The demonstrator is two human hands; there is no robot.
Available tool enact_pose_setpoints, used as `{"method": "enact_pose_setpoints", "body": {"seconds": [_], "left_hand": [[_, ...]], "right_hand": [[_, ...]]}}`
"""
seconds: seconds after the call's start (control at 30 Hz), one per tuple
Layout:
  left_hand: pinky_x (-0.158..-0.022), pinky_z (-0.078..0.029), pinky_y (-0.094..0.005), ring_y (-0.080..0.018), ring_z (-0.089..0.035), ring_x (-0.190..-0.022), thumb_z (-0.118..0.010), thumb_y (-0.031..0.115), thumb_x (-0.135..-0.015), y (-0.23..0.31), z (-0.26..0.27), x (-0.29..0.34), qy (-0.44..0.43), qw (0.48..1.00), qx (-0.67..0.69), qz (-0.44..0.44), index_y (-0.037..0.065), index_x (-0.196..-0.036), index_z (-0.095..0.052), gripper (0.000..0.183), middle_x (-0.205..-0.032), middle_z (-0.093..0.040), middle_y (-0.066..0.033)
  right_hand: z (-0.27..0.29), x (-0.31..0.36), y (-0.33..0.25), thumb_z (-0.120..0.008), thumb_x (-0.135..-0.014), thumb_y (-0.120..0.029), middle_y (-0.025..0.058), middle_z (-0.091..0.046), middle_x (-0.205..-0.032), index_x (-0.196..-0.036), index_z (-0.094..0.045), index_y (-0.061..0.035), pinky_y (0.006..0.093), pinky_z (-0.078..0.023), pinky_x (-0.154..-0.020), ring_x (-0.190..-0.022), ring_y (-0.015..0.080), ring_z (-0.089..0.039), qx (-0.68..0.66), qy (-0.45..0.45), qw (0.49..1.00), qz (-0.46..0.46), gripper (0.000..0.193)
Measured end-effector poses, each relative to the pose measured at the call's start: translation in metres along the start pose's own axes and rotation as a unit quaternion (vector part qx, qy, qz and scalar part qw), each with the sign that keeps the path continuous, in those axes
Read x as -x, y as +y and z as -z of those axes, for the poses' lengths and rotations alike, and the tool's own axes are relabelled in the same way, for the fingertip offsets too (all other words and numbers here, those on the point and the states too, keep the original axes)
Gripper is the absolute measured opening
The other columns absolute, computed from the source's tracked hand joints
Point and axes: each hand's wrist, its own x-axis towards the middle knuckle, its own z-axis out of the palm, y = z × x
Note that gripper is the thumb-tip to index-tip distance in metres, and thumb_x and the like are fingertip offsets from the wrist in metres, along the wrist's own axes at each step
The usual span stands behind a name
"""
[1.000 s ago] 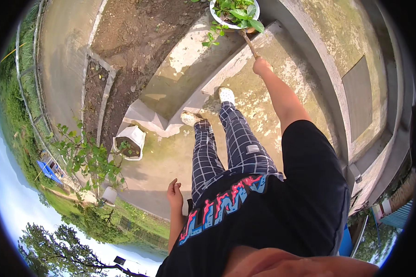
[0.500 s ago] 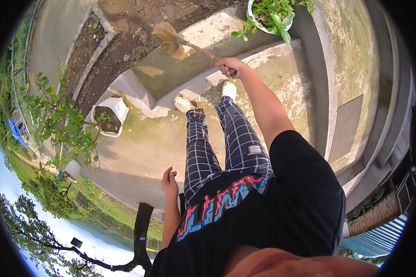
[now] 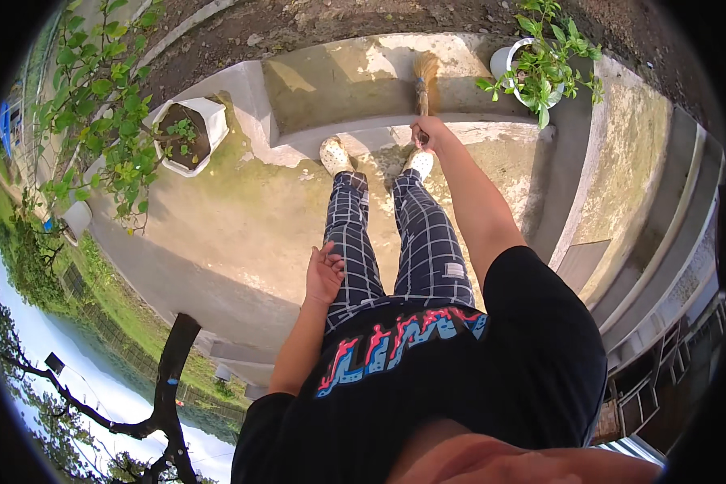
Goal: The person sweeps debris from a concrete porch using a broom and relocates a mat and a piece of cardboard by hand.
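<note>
My right hand is closed round the handle of a small straw broom, out in front of my right foot. The broom points away from me, its tan bristles fanned over the sunlit concrete ledge beyond my shoes. Whether the tips press on the concrete is hard to tell. My left hand hangs by my left thigh, empty, fingers loosely bent and apart. Below the right hand is one of my pale clogs, and the other stands to its left.
A white pot with a leafy plant sits on the ledge at the right. Another white planter stands at the left, near a leafy shrub. Bare soil lies past the ledge. Concrete steps rise at the far right.
The broom has swung from the left to straight ahead, with my right hand still round it. My left hand has come up in front of my thigh. The view has turned somewhat.
</note>
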Motion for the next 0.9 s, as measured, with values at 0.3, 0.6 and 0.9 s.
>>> {"method": "enact_pose_setpoints", "body": {"seconds": [0.3,0.6,0.9], "left_hand": [[-0.048,-0.04,-0.0223,-0.0123,-0.054,-0.062,-0.039,0.042,-0.085,0.005,0.013,-0.008,0.008,1.0,0.019,-0.004,0.012,-0.109,-0.047,0.04,-0.07,-0.054,-0.0021],[-0.045,-0.041,-0.0227,-0.0135,-0.055,-0.059,-0.037,0.041,-0.086,0.005,0.032,-0.009,-0.009,0.997,0.073,0.0,0.01,-0.11,-0.045,0.04,-0.072,-0.057,-0.0044],[-0.045,-0.043,-0.0222,-0.0138,-0.056,-0.06,-0.038,0.04,-0.086,0.011,0.041,-0.002,-0.02,0.996,0.079,-0.028,0.009,-0.112,-0.044,0.041,-0.073,-0.057,-0.0058]], "right_hand": [[-0.134,-0.017,0.033,-0.047,-0.078,-0.009,-0.0082,-0.036,-0.048,-0.067,-0.038,-0.0109,0.016,-0.028,-0.032,-0.036,0.0003,-0.033,0.03,-0.228,0.964,-0.131,0.015],[-0.241,0.007,0.051,-0.051,-0.074,-0.007,0.0047,-0.044,-0.046,-0.061,-0.045,-0.0043,0.0264,-0.027,-0.032,-0.034,0.0125,-0.04,0.544,-0.132,0.829,-0.024,0.015],[-0.261,-0.04,0.046,-0.045,-0.072,-0.01,0.0235,-0.056,-0.074,-0.091,-0.045,0.0062,0.034,-0.045,-0.052,-0.061,0.0285,-0.059,0.55,0.077,0.769,0.316,0.025]]}}
